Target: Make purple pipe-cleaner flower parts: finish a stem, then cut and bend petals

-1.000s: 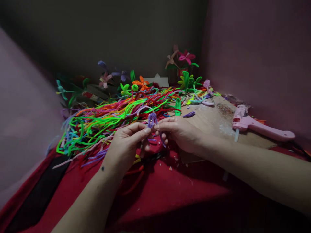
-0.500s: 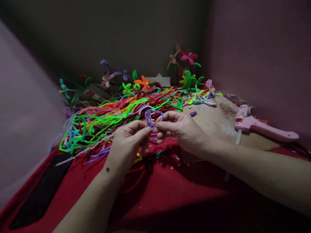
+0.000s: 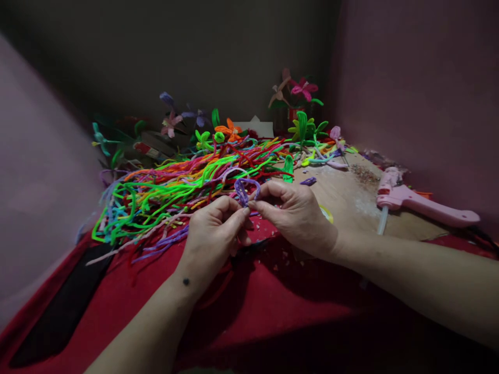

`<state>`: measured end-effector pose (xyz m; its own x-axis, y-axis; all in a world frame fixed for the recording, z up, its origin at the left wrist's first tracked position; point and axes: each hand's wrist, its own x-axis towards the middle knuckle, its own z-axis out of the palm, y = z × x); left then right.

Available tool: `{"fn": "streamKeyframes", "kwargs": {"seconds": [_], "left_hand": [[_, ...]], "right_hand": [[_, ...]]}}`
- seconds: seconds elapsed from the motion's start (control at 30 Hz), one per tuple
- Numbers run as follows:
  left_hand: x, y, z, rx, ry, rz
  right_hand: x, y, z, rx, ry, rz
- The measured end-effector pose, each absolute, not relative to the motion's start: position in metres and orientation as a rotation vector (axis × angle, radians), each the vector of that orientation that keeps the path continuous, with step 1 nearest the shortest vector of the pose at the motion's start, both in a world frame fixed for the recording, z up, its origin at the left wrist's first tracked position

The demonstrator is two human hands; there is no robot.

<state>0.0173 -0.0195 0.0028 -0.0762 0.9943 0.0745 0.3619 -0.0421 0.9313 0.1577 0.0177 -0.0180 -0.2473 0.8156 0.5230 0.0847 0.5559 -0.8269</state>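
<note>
Purple loops above red cloth, dark wall

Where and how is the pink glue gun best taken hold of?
Probably by the handle, coming from the picture's right: on the pink glue gun, this long, slim part points that way, away from the translucent stick jutting toward the viewer.
</note>
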Motion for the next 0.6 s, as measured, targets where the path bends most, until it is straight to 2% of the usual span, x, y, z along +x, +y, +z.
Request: {"fn": "streamKeyframes", "kwargs": {"seconds": [0.23, 0.47, 0.6], "left_hand": [[0.017, -0.022, -0.006, 1.704, 1.656, 1.157], [0.017, -0.023, -0.006, 1.794, 1.617, 1.159], [0.015, -0.022, -0.004, 1.775, 1.602, 1.206]], "right_hand": [[0.158, 0.017, -0.015, -0.789, -1.739, 0.763], [0.161, 0.025, -0.011, -0.761, -1.572, 1.368], [0.162, 0.028, -0.011, -0.692, -1.505, 1.415]]}}
